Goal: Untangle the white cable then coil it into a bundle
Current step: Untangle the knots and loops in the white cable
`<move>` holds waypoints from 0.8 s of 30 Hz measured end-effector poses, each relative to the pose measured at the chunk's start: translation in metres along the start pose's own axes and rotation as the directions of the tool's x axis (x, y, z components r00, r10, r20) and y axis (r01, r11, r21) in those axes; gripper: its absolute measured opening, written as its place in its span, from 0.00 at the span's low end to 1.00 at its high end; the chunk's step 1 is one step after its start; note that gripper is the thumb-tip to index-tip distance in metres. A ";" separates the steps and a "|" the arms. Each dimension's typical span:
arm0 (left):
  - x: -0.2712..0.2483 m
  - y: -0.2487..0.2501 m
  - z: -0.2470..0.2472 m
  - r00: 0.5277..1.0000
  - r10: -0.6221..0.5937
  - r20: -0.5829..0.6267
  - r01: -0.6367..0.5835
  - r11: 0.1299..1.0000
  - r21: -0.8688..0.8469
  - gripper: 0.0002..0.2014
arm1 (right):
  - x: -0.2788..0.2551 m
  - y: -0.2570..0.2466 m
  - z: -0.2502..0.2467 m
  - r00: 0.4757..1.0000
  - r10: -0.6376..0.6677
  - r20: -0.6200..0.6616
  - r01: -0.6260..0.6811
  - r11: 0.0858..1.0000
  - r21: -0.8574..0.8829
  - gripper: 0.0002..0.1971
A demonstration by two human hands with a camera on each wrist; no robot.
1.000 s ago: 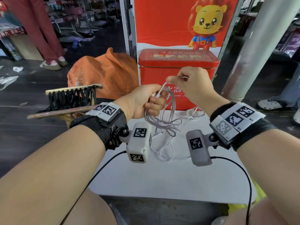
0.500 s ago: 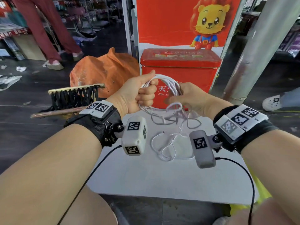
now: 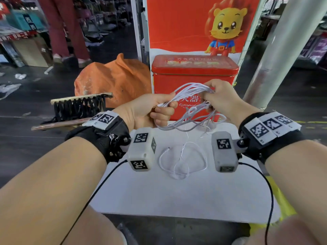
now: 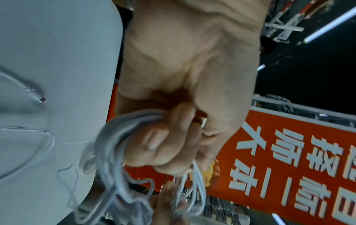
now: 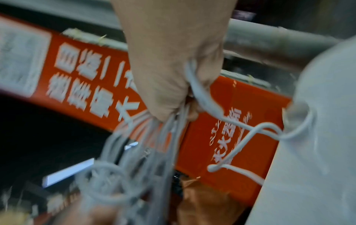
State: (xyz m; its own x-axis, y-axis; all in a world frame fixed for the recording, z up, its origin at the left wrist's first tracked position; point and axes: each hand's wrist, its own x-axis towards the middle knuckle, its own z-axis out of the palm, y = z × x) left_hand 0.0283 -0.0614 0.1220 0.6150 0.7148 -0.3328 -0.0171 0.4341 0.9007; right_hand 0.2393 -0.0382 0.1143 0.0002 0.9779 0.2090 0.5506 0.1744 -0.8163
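Slack cable loops and a plug end lie on the white table (image 3: 177, 200), apparently the length yet to be wound in. Above, the left hand (image 3: 141, 112) fists one end of the white cable (image 3: 191, 89) hank; the right hand (image 3: 221, 96) pinches the other, spreading it taut. Behind, a red tin (image 3: 194, 68) reads "Extinguish".

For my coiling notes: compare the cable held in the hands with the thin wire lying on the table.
The white cable is thicker, gathered in many loops and held up between left hand and right hand. The thin wire is finer, lies loose in a few open loops on the table, untouched. Both are white.
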 end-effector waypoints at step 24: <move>0.014 -0.006 -0.005 0.896 0.288 -0.339 -0.301 0.953 0.015 0.21 | -0.003 0.000 0.017 0.905 0.238 0.353 -0.409 0.714 0.568 0.45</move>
State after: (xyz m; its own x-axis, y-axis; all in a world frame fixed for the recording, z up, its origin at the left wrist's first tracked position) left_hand 0.0331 -0.0517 0.1111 0.2789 0.9511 -0.1331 -0.1902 0.1905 0.9631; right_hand 0.2255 -0.0394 0.1049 -0.1629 0.9671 -0.1951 -0.0816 -0.2103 -0.9742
